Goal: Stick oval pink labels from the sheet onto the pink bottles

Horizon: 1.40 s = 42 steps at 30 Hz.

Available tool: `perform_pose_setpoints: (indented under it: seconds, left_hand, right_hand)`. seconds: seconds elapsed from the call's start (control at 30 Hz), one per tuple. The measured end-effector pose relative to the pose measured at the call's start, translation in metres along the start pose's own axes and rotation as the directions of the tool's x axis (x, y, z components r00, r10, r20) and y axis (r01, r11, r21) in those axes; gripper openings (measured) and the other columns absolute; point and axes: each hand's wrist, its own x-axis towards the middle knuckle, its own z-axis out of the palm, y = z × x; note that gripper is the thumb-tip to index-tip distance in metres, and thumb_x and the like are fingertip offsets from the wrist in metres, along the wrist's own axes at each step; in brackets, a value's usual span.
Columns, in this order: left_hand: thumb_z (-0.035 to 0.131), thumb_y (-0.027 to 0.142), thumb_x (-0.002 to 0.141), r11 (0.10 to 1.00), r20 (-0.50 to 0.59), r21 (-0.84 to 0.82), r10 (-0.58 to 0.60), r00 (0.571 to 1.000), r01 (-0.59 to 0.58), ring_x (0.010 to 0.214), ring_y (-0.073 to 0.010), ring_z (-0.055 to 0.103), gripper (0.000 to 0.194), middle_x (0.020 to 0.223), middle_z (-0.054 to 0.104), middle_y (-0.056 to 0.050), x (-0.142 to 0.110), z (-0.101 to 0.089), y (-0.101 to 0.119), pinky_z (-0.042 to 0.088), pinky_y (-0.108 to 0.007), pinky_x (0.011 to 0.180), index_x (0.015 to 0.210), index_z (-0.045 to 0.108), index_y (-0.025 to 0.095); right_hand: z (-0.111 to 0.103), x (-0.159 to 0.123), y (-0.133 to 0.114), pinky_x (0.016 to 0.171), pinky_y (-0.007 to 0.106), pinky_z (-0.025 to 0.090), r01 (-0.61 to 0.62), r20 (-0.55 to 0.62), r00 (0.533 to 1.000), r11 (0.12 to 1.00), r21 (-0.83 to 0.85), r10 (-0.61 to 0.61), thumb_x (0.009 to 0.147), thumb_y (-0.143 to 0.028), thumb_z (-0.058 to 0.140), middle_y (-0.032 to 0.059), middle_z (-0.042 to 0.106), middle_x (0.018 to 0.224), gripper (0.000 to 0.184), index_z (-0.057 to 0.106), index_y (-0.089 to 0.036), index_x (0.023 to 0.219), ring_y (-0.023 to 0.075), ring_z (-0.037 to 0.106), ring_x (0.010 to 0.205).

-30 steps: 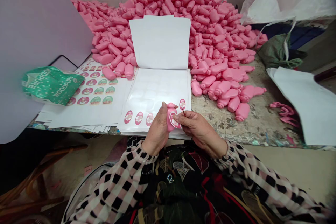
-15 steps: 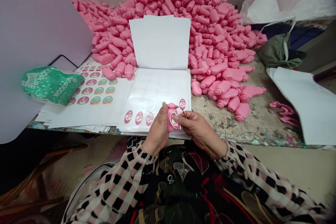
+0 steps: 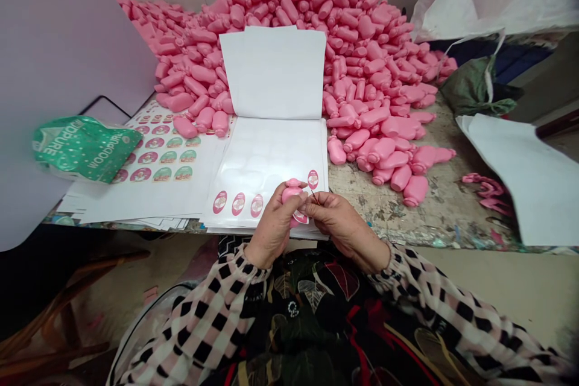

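Observation:
My left hand (image 3: 271, 220) is closed around a small pink plastic bottle (image 3: 292, 193), held upright over the near edge of the sticker sheet (image 3: 266, 169). Its thumb lies across an oval pink-and-white sticker (image 3: 300, 217) on the bottle's front. My right hand (image 3: 337, 217) pinches at the sticker's right edge. A thin, dark, pointed tool (image 3: 313, 195) sticks up from the right fingers; its exact kind is unclear. Several oval stickers (image 3: 238, 204) remain along the sheet's lower part, with one more (image 3: 312, 180) at its right side.
A big heap of pink bottles (image 3: 357, 36) covers the back of the worktable (image 3: 362, 205). White backing paper (image 3: 274, 75) leans against it. Printed sheets (image 3: 181, 193) and a green packet (image 3: 88, 148) lie left; loose white paper (image 3: 520, 175) and pink scraps (image 3: 486, 190) lie right.
My left thumb has moved right, onto the sticker on the bottle. My right hand stays pinched close at the sticker's edge, and the bottle has shifted slightly left.

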Motion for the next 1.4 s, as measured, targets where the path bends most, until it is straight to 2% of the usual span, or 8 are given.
perform_pose_setpoints:
  seconds: [0.23,0.37,0.5,0.73,0.87,1.03,1.17,1.4]
  left_hand:
    - [0.060,0.023,0.077,1.000,0.004,-0.001,0.030,1.000,-0.030,0.082,-0.0110,0.052,0.017,0.097,0.059,0.001,0.000,-0.001,-0.001,0.039,-0.022,0.072,0.094,0.063,0.021]
    - [0.061,0.022,0.077,0.996,0.031,0.050,0.072,0.997,-0.073,0.085,-0.0129,0.054,0.020,0.100,0.062,-0.001,-0.006,0.000,0.007,0.039,-0.024,0.076,0.097,0.064,0.022]
    - [0.062,0.023,0.077,0.992,0.086,0.079,0.090,0.992,-0.097,0.083,-0.0127,0.054,0.021,0.097,0.062,-0.002,-0.010,0.002,0.014,0.040,-0.024,0.076,0.099,0.064,0.021]
    - [0.061,0.023,0.079,0.996,0.110,0.047,0.065,0.992,-0.070,0.076,-0.0087,0.051,0.021,0.095,0.060,0.001,-0.010,0.003,0.014,0.040,-0.022,0.074,0.100,0.061,0.021]
    - [0.060,0.022,0.080,0.998,0.109,0.025,0.059,0.992,-0.062,0.074,-0.0083,0.052,0.019,0.092,0.059,0.002,-0.011,0.004,0.015,0.041,-0.022,0.072,0.099,0.060,0.020]
    - [0.059,0.025,0.081,0.994,0.102,-0.104,-0.021,0.995,0.032,0.066,-0.0081,0.051,0.019,0.074,0.055,0.003,-0.010,0.002,0.020,0.041,-0.022,0.069,0.098,0.060,0.017]
    - [0.059,0.030,0.082,0.974,0.115,-0.202,-0.084,0.990,0.106,0.060,-0.0070,0.049,0.022,0.070,0.052,0.003,-0.009,0.001,0.023,0.041,-0.021,0.062,0.099,0.059,0.017]
    - [0.054,0.036,0.084,0.940,0.101,-0.318,-0.098,0.990,0.125,0.057,-0.0075,0.051,0.021,0.068,0.053,0.003,-0.009,0.006,0.020,0.040,-0.019,0.053,0.087,0.059,0.017]
  right_hand:
    - [-0.001,-0.003,-0.001,0.042,0.023,0.012,-0.048,0.017,0.999,0.999,-0.013,0.048,0.052,-0.034,0.080,-0.0079,0.050,0.054,0.035,0.055,-0.016,0.068,0.0019,0.028,0.041]
    - [0.001,-0.009,-0.005,0.040,0.022,0.010,-0.080,0.016,0.997,0.996,0.033,0.080,0.052,-0.032,0.081,-0.0100,0.047,0.052,0.041,0.048,-0.019,0.073,0.0018,0.025,0.038]
    - [0.001,-0.013,-0.006,0.039,0.020,0.012,-0.028,-0.014,0.999,0.998,0.055,0.029,0.052,-0.027,0.081,-0.0117,0.047,0.055,0.048,0.040,-0.021,0.077,0.0018,0.028,0.039]
    - [0.001,-0.011,0.002,0.053,0.021,0.035,0.095,0.006,0.995,0.995,0.005,-0.095,0.054,-0.025,0.082,-0.0093,0.051,0.061,0.048,0.039,-0.021,0.075,0.0071,0.048,0.054]
    - [0.004,-0.010,0.008,0.058,0.025,0.039,0.114,0.036,0.993,0.993,-0.037,-0.113,0.054,-0.031,0.081,-0.0080,0.052,0.064,0.049,0.037,-0.022,0.074,0.0102,0.050,0.058]
    - [-0.002,-0.011,0.005,0.052,0.022,0.031,0.147,0.114,0.986,0.966,-0.214,-0.125,0.056,-0.032,0.082,-0.0085,0.046,0.063,0.045,0.041,-0.021,0.074,0.0076,0.041,0.055]
    - [-0.003,-0.015,-0.008,0.049,0.021,0.025,0.156,0.130,0.982,0.981,-0.117,-0.140,0.064,-0.034,0.077,-0.0104,0.042,0.058,0.038,0.044,-0.021,0.078,0.0054,0.034,0.049]
    - [0.011,-0.014,-0.001,0.056,0.021,0.034,0.233,0.046,0.971,0.972,0.009,-0.233,0.069,-0.031,0.074,-0.0081,0.048,0.065,0.034,0.042,-0.020,0.076,0.0068,0.045,0.058]
